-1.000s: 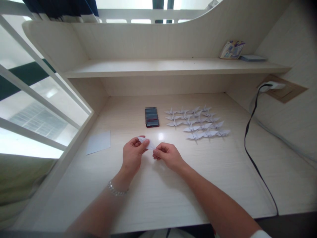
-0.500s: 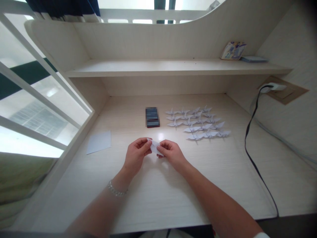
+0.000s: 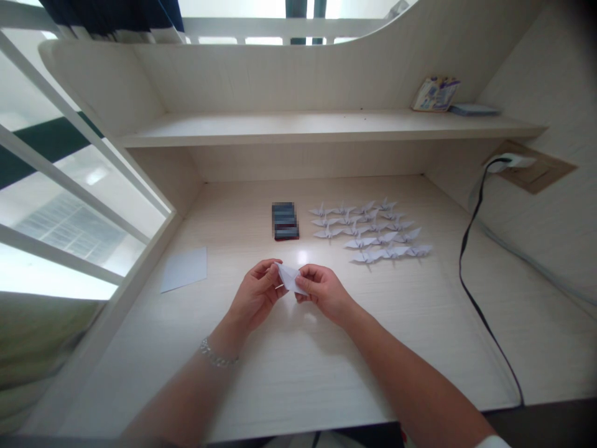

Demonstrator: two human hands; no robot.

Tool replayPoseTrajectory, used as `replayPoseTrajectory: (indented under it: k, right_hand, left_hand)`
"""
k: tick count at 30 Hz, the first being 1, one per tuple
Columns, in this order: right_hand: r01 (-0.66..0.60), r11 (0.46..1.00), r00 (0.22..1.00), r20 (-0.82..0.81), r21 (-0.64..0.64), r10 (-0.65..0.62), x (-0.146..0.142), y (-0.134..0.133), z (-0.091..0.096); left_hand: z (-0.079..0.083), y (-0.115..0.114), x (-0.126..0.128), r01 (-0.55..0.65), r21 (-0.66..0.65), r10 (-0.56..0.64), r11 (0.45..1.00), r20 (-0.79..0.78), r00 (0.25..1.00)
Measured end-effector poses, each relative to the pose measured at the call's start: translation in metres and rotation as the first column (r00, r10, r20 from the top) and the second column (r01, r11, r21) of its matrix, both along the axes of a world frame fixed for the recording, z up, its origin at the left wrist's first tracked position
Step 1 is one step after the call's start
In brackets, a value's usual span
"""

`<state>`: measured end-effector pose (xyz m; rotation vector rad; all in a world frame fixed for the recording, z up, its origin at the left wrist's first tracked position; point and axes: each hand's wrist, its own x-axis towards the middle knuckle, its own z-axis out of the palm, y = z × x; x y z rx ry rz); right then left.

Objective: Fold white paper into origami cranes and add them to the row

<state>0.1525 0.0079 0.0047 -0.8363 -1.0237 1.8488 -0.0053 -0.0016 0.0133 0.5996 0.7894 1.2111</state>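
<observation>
A small folded piece of white paper (image 3: 290, 278) is pinched between my two hands, just above the middle of the desk. My left hand (image 3: 255, 294) grips its left end, and my right hand (image 3: 324, 292) holds its right end. Part of the paper is hidden by my fingers. Beyond my hands, several white origami cranes (image 3: 368, 230) stand in rows. A flat sheet of pale paper (image 3: 184, 270) lies to the left, and a blurred dark stack (image 3: 285, 221) lies straight ahead.
The cream wooden desk (image 3: 261, 379) is bounded by walls and a shelf (image 3: 326, 127), which carries a small printed box (image 3: 436, 94). A black cable (image 3: 470, 274) runs from a wall socket (image 3: 513, 162) down the right side. A railing and window (image 3: 69, 218) border the left.
My hands have come closer together. The paper, earlier held mostly by my left hand, now spans both hands and looks more spread open.
</observation>
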Motion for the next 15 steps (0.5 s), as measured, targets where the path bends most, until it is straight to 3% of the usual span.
replayPoseTrajectory:
  k: [6,11,13,15]
  right_hand:
    - [-0.004,0.999,1.000,0.026,0.033,0.003,0.0016,0.0013,-0.0003]
    - [0.027,0.991,0.980,0.190,0.127,-0.052,0.0023,0.0051,-0.0029]
    - [0.095,0.970,0.939,0.305,0.225,-0.162,0.0025,0.0056,-0.0036]
    - [0.173,0.910,0.843,0.421,0.377,-0.335,0.0027,0.0047,-0.0030]
  left_hand:
    - [0.0029,-0.0001,0.0011,-0.037,0.056,0.042,0.998,-0.088,0.995]
    - [0.0021,-0.0001,-0.0018,-0.053,0.138,0.087,0.989,-0.256,0.963]
    - [0.0002,-0.0002,-0.0018,-0.022,0.155,0.073,0.988,-0.335,0.940]
    - [-0.0015,-0.0001,-0.0006,-0.029,0.177,0.097,0.984,-0.389,0.916]
